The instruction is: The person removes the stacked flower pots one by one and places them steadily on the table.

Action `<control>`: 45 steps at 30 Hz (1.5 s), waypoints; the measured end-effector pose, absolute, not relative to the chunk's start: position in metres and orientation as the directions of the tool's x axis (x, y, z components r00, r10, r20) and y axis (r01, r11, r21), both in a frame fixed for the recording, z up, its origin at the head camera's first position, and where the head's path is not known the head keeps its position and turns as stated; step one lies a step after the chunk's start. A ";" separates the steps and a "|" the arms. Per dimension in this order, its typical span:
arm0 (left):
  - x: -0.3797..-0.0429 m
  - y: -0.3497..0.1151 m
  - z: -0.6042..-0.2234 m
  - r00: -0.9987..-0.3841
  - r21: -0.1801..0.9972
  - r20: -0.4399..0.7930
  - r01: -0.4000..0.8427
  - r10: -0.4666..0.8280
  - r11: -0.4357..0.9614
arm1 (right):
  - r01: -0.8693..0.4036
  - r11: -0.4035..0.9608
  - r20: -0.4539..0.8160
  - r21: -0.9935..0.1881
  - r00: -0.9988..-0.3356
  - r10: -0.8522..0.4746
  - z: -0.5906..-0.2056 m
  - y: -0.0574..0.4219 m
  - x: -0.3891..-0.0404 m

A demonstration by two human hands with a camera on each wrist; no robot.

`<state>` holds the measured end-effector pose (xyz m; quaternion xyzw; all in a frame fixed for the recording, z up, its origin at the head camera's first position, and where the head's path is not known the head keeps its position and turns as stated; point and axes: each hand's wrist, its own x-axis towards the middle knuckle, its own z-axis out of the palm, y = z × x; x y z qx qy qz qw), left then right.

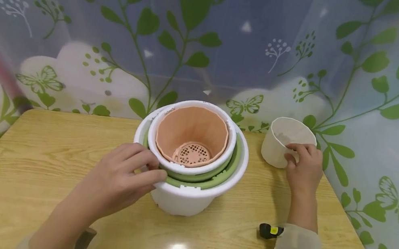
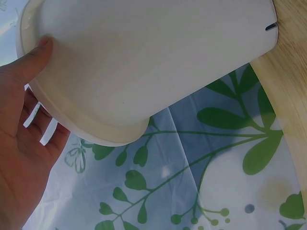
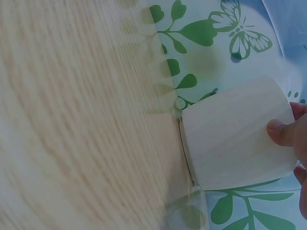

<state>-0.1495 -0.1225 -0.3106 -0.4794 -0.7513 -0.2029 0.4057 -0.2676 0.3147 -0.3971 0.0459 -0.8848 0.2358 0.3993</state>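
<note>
A stack of nested plant pots stands in the middle of the table. The outermost is a large white pot [image 1: 184, 204]; inside it sit green pots [image 1: 224, 176], a smaller white pot [image 1: 232, 144] and a peach pot [image 1: 192, 125] with a grid of holes in its base. At the stack's near left rim, my left hand [image 1: 118, 179] grips the large white pot, thumb [image 2: 36, 60] on its outer wall and fingers behind the rim. Off to the right, a small cream pot [image 1: 273, 151] stands upright; my right hand [image 1: 305, 168] pinches its rim, thumb [image 3: 283, 133] outside.
The wooden table [image 1: 54, 154] meets a leaf-printed curtain [image 1: 119, 51] close behind the pots. More of this printed sheet [image 1: 392, 161] hangs along the right edge. A black strap piece with a yellow label [image 1: 271, 231] is at the right wrist.
</note>
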 end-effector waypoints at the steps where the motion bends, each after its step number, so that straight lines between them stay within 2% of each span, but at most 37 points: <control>1: -0.149 -0.122 -0.311 -0.212 -0.084 0.804 0.885 0.556 0.458 | -0.266 0.884 0.726 -0.385 -0.679 0.112 -0.398 0.315 -0.268; 28: -0.152 -0.123 -0.314 -0.214 -0.082 0.803 0.885 0.556 0.458 | -0.235 0.874 0.691 -0.426 -0.707 0.147 -0.398 0.320 -0.278; 35: -0.152 -0.125 -0.315 -0.235 -0.065 0.795 0.883 0.559 0.464 | -0.235 0.872 0.678 -0.430 -0.721 0.141 -0.393 0.315 -0.277; 38: -0.152 -0.125 -0.315 -0.234 -0.064 0.796 0.884 0.558 0.463 | -0.308 0.858 0.727 -0.410 -0.678 0.104 -0.384 0.306 -0.276; 45: -0.152 -0.124 -0.313 -0.221 -0.069 0.802 0.888 0.554 0.455 | -0.556 0.776 0.858 -0.297 -0.512 -0.038 -0.341 0.265 -0.260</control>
